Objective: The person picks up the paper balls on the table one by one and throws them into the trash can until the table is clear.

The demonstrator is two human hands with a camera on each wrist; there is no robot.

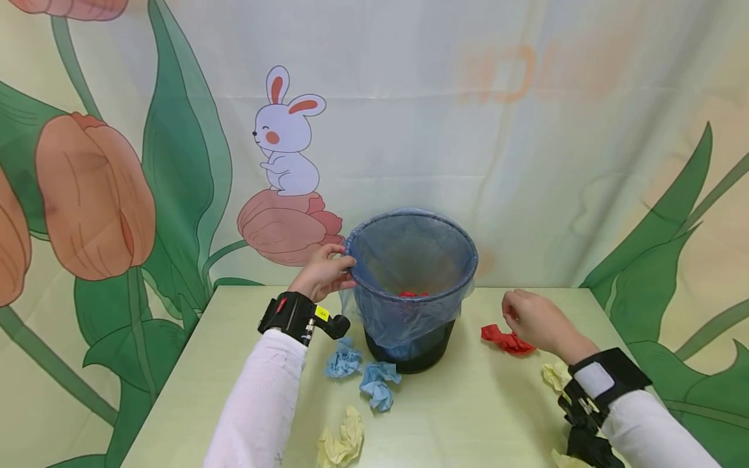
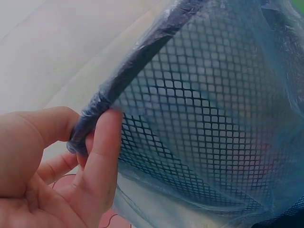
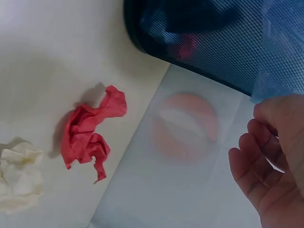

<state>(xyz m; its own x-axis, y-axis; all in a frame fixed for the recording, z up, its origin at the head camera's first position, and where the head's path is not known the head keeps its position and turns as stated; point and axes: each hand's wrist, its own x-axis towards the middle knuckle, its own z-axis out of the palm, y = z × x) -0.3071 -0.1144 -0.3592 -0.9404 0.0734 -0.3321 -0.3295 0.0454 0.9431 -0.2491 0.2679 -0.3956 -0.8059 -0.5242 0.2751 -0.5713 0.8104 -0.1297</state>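
A black mesh trash bin (image 1: 412, 363) stands upright on the table, lined with a translucent blue plastic bag (image 1: 404, 325) folded over its rim. My left hand (image 1: 323, 272) grips that rim at its left side, thumb outside and fingers inside, as the left wrist view shows. Red crumpled paper (image 1: 413, 294) lies down inside the bin. To the bin's right, my right hand (image 1: 539, 322) hovers with loosely curled fingers and nothing in them. Beneath and beside it is a piece of red crumpled paper (image 3: 84, 135) on the table.
Two blue crumpled papers (image 1: 379, 385) lie at the bin's front left. Nearer the front is a yellow one (image 1: 342, 439). More yellow paper (image 1: 556, 376) sits by the right wrist, partly hidden. A printed curtain (image 1: 404, 130) hangs behind the table (image 1: 193, 390).
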